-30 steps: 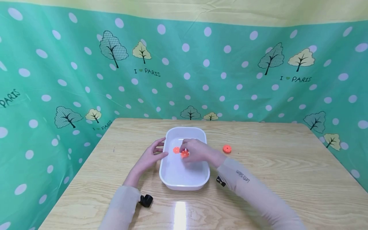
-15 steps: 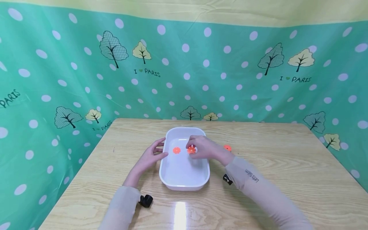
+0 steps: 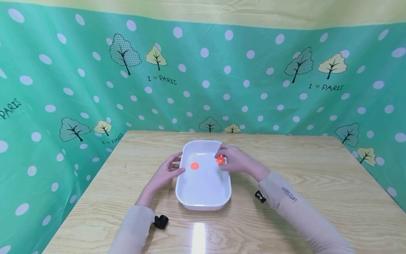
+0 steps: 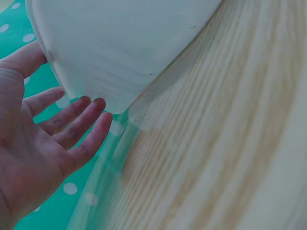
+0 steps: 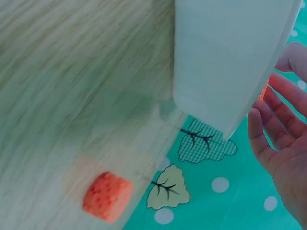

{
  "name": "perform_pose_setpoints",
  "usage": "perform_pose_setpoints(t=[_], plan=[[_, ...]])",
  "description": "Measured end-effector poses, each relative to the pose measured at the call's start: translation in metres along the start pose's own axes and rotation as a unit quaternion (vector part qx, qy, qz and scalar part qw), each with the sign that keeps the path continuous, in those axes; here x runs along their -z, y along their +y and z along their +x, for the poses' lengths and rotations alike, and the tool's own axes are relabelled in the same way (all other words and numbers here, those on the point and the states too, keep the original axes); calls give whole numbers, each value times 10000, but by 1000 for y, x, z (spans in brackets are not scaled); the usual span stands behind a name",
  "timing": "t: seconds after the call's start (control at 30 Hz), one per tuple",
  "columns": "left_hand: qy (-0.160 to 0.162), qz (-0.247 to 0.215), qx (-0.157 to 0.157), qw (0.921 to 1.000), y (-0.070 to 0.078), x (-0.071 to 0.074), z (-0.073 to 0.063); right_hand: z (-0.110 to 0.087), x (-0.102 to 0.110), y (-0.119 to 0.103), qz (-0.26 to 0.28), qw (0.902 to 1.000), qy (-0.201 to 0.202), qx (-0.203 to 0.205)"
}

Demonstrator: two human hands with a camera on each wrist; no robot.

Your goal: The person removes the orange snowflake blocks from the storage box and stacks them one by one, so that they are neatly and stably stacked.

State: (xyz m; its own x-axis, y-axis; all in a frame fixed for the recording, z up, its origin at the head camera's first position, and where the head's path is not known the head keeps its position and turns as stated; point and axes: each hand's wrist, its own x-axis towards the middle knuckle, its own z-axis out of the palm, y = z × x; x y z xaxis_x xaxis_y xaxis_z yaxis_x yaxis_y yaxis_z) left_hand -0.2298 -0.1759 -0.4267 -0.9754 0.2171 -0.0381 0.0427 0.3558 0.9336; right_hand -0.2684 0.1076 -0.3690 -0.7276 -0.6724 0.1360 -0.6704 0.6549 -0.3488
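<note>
A white plastic tub (image 3: 203,190) stands on the wooden table. My left hand (image 3: 166,169) rests at its left side, fingers spread along the outer wall and thumb at the rim. In the left wrist view that hand (image 4: 53,139) has its fingertips right at the wall. My right hand (image 3: 233,159) pinches an orange notched, flower-like disc (image 3: 220,160) at the tub's right rim; only a sliver of the disc (image 5: 264,90) shows in the right wrist view. Inside the tub lies a flat orange flower-shaped disc (image 3: 195,165).
A thick orange piece (image 5: 108,197) with a bumpy face sits on the table right of the tub; the right arm hides it in the head view. Behind the wooden table (image 3: 301,158) hangs a green dotted curtain (image 3: 190,77). A light reflection shines near the front edge.
My right hand has carried the orange disc from the tub's middle rightward and slightly away, up to the right rim. The left hand and the tub have stayed put.
</note>
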Motion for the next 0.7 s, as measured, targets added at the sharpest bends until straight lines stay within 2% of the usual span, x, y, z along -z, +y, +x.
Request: perform_pose_setpoints(t=[0.23,0.57,0.7], plan=[[37,56,-116,9999,-8,-1,3,-8,2,9,194,9996,160,-126],[37,-4,-123,9999,-7,-1,3,-19,7,29,131,9981,555,-252],[65,16,-84,9999,-6,-1,2,-25,7,37,159,9975,529,-447]])
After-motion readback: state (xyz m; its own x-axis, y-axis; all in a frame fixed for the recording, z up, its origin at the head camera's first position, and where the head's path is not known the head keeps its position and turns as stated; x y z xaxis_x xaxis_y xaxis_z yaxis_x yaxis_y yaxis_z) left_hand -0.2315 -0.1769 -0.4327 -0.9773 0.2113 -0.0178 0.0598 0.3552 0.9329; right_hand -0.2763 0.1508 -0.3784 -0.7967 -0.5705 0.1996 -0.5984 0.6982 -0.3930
